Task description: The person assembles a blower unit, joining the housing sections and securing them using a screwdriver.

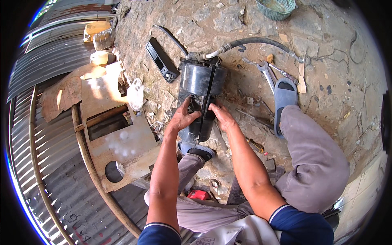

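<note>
A black metal unit with two stacked cylinders (203, 78) lies in front of me on the rough ground, two black hoses (254, 41) leading from its top end. My left hand (187, 115) grips its middle on the left, thumb across a dark fitting whose detail I cannot make out. Against the right side, beside a long slim bar, my right hand (221, 116) holds on with some fingertips hidden. A black rectangular housing (160, 59) lies at the upper left of the unit.
Wrenches (267, 76), a screwdriver (255, 145) and rods lie to the right near my sandalled foot (286, 106). At left are a cut metal sheet (122, 145), a wooden pole, corrugated sheets and plastic containers (97, 31). A green basket (275, 9) sits at the back, a red object below.
</note>
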Demonstrator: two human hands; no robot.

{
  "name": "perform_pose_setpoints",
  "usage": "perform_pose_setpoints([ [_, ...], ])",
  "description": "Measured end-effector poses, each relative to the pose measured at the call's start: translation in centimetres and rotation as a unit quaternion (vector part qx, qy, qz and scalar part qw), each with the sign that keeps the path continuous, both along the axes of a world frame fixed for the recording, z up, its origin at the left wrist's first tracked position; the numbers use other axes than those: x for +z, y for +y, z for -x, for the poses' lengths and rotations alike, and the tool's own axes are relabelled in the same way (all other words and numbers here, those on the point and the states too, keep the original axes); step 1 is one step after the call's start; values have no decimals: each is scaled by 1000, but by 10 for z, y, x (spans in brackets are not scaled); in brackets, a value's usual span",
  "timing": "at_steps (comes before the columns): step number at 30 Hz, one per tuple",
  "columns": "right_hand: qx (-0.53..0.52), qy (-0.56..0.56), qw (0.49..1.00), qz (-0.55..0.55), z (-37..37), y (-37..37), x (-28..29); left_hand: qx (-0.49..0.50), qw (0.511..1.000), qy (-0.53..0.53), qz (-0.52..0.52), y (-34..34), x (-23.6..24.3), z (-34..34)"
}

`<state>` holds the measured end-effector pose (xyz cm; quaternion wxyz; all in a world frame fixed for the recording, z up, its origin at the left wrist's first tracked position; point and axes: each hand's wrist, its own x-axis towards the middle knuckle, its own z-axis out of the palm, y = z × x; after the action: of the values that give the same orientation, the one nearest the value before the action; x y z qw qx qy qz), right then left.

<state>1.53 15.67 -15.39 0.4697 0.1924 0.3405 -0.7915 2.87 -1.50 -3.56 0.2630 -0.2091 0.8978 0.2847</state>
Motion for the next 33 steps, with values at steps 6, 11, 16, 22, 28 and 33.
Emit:
perform_pose_setpoints([
  [6,-9,-3,1000,0,2,-2,-3,42,998,-38,-33,27,19,27],
  [11,-9,-2,1000,-7,-1,-4,-5,31,999,-34,2,9,17,22],
  [16,-16,-12,1000,-14,5,-2,2,37,996,-85,-3,14,27,36],
  [22,-2,-2,1000,-18,3,-5,4,113,986,14,-125,0,10,16],
  [28,-56,-7,998,13,2,-4,20,118,984,5,-133,2,18,23],
  [33,-52,102,993,38,9,0,28,141,977,-35,-156,1,20,31],
])
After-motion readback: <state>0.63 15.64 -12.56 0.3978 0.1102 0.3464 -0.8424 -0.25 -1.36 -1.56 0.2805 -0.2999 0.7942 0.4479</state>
